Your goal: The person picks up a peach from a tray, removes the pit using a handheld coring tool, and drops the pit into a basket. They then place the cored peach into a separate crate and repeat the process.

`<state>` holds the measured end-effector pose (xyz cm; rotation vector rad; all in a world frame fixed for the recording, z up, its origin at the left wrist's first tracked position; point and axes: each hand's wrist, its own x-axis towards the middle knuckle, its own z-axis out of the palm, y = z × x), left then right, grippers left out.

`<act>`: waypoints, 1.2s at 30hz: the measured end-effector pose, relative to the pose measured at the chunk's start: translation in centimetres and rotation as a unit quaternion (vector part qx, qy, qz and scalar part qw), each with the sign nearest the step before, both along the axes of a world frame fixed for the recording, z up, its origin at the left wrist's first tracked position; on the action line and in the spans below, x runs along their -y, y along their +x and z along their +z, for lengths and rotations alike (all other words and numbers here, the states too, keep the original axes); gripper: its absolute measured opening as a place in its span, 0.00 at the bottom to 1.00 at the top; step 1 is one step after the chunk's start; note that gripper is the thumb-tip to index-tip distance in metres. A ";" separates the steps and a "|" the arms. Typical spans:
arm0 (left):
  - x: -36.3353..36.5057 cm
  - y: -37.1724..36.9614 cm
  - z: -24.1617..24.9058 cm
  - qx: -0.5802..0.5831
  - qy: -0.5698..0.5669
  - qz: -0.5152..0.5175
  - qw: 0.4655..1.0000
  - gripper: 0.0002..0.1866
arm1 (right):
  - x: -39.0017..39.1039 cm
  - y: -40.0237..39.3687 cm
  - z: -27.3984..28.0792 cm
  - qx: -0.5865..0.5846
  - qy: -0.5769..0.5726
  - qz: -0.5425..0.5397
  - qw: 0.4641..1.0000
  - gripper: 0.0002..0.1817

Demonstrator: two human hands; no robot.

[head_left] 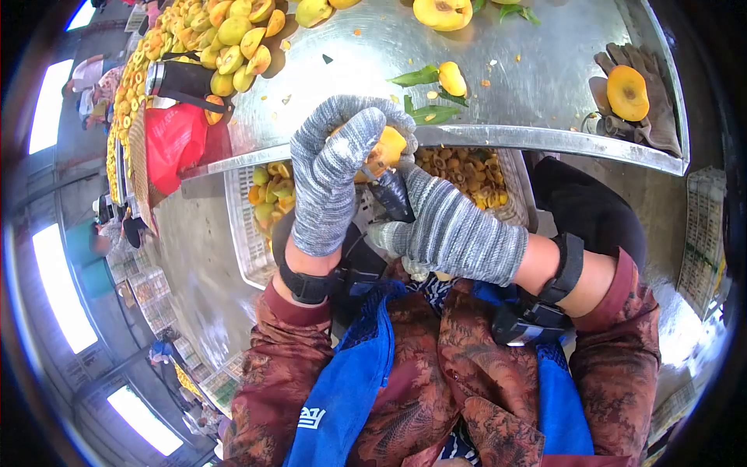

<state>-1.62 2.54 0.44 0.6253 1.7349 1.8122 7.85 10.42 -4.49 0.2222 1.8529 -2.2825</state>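
Note:
Both my hands wear grey striped knit gloves. My left hand [334,167] is wrapped round a yellow peach half [387,149], just over the near edge of the metal table [334,101]. My right hand [459,226] grips a tool by its dark handle [394,196]; the tool's tip meets the peach flesh, and its shape is mostly hidden. Beyond my hands, a small peach piece [451,79] and green leaves [426,115] lie on the table.
Peach halves [233,39] are heaped at the table's upper left, beside a black cylinder [183,82] and red bag [173,140]. Brown gloves [661,117] lie at right. Below the edge are crates with fruit [268,194] and dark scraps [467,175]. People [93,78] are far left.

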 end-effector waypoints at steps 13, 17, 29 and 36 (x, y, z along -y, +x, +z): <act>0.0 1.2 -0.9 -0.051 0.006 0.128 0.990 0.11 | 0.7 -0.5 -0.5 -0.090 -0.005 -0.032 0.995 0.35; -0.4 1.0 -0.3 -0.042 0.050 0.100 0.993 0.11 | 0.4 -0.8 -0.8 -0.062 0.059 -0.035 0.996 0.24; -0.3 0.5 0.1 0.010 0.018 0.085 0.996 0.08 | -0.7 -0.1 0.5 0.035 -0.254 0.063 0.964 0.14; -0.2 -0.2 0.3 -0.005 -0.049 0.029 0.998 0.10 | -2.4 0.2 2.7 0.103 -0.297 0.076 0.946 0.13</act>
